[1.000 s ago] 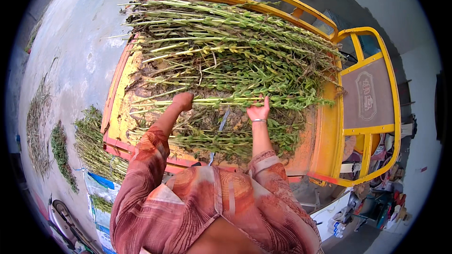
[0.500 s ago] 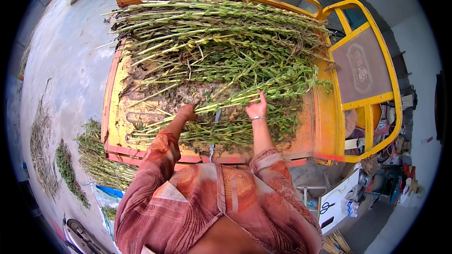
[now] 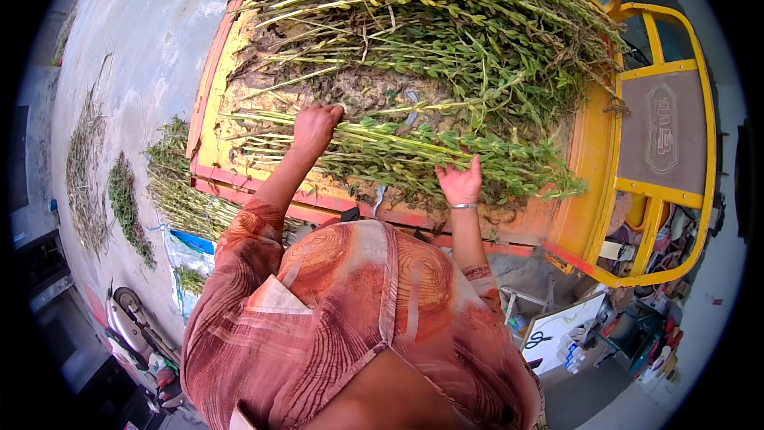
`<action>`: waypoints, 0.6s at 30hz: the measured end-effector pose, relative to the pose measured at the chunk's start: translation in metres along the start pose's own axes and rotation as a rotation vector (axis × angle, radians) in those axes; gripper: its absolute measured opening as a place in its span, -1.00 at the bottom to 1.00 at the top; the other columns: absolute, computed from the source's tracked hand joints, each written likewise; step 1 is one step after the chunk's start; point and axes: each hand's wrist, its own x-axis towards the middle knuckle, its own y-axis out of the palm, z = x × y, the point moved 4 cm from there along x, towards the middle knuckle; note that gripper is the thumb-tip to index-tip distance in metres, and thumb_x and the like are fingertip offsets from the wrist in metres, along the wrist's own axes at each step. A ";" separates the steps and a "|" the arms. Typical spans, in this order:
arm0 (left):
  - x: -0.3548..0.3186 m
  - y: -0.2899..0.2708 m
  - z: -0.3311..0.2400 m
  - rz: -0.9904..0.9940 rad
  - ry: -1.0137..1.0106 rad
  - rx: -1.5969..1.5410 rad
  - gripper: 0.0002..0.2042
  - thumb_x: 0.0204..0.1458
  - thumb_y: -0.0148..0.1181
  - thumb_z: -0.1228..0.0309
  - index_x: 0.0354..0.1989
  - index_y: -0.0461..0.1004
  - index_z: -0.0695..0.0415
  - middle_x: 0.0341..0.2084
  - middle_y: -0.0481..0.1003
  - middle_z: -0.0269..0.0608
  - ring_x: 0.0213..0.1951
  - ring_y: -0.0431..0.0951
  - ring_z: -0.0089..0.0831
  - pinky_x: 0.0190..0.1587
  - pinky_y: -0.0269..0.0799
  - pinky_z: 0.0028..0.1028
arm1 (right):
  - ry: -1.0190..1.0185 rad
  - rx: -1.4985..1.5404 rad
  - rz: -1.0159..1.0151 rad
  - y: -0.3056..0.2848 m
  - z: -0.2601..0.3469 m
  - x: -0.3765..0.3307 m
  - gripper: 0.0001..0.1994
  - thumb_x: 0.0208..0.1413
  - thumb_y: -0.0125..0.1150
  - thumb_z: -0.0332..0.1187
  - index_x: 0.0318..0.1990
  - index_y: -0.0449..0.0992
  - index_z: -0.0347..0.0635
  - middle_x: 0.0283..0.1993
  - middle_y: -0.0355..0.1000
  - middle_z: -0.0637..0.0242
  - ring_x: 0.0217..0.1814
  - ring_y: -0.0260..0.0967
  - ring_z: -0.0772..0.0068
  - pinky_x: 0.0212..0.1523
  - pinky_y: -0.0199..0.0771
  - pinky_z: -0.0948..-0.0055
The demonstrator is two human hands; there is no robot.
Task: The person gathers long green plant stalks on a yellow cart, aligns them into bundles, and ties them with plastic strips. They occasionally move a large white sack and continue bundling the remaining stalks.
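Note:
Long cut green stalks with pods along them, probably sesame, lie crosswise on the yellow bed of a three-wheeled cargo vehicle. My left hand (image 3: 318,127) is closed round the pale stem ends of a small bunch of stalks (image 3: 390,137). This bunch rests along the near pile of stalks (image 3: 374,161), its leafy tips pointing right. Beside the leafy part, my right hand (image 3: 460,183) is palm up with thumb and fingers apart, its fingertips touching the greenery. Farther back, a thick layer of stalks (image 3: 446,16) covers the bed.
Dry leaf litter lies on the bed (image 3: 211,123) between the layers. A yellow frame with a brown panel (image 3: 664,131) rises at the right. More cut plants (image 3: 171,183) are on the ground at left, near a parked motorbike (image 3: 131,326). Scissors (image 3: 538,340) lie on a white board (image 3: 557,330).
The small bunch has come toward me, onto the near pile. My right hand has loosened and turned palm up; my left still grips the stems. The view has shifted.

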 end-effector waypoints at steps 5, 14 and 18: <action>-0.091 0.109 0.007 0.474 -0.091 -0.016 -0.86 -0.11 0.00 0.43 -0.38 0.46 -0.04 -0.58 0.48 -0.26 -0.41 0.52 -0.30 -0.44 0.41 -0.31 | 0.377 -0.353 -0.401 -0.112 -0.050 -0.007 -0.25 0.05 0.17 0.00 0.24 -0.02 -0.28 0.17 0.16 -0.05 0.07 0.29 0.12 -0.23 0.44 0.29; -0.099 0.046 0.025 0.201 0.021 -0.079 -0.77 -0.12 0.02 0.38 -0.24 0.44 -0.03 -0.42 0.48 -0.45 -0.32 0.46 -0.43 -0.30 0.32 -0.39 | -0.837 -2.267 0.169 0.077 0.008 0.010 -0.81 -0.04 0.23 -0.31 -0.28 0.47 -0.16 -0.29 0.47 0.17 -0.27 0.43 0.18 -0.26 0.40 0.25; -0.092 0.022 0.025 0.064 0.072 -0.037 -0.76 -0.13 0.04 0.36 -0.23 0.45 -0.06 -0.41 0.48 -0.52 -0.32 0.43 -0.50 -0.27 0.28 -0.44 | -0.600 -2.691 0.428 0.077 0.008 0.078 -0.54 -0.05 0.19 0.02 -0.11 0.43 -0.12 -0.18 0.45 0.19 -0.14 0.37 0.13 0.05 0.16 0.18</action>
